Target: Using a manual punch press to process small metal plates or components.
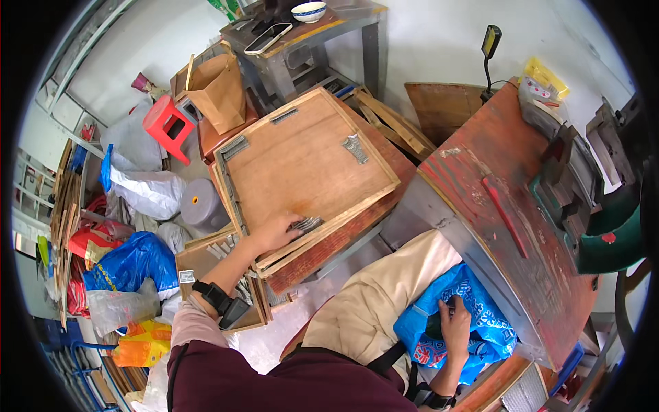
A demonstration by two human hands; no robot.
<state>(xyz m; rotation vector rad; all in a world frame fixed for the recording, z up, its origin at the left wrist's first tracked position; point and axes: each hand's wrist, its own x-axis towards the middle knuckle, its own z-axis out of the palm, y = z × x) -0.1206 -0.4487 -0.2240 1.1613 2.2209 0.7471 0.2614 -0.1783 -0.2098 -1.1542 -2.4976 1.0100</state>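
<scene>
My left hand (273, 232) rests at the near edge of a shallow wooden tray (302, 158). Its fingers are curled against a short row of small grey metal pieces (307, 224). More rows of such metal pieces (355, 148) lie along the tray's right, far and left sides. A blue printed plastic bag (491, 319) is bunched open beside my right thigh. My right hand (454, 324) is at its mouth, fingers bent and pressed together; what they hold is too small or hidden to name.
Right of me stands a reddish worn workbench (473, 154) with a red-handled tool (506, 216) and a green machine (607, 240). Another wooden tray (195, 261) sits below my left arm. A grey stool (202, 204), red stool (167, 123) and filled bags (134, 264) crowd the left.
</scene>
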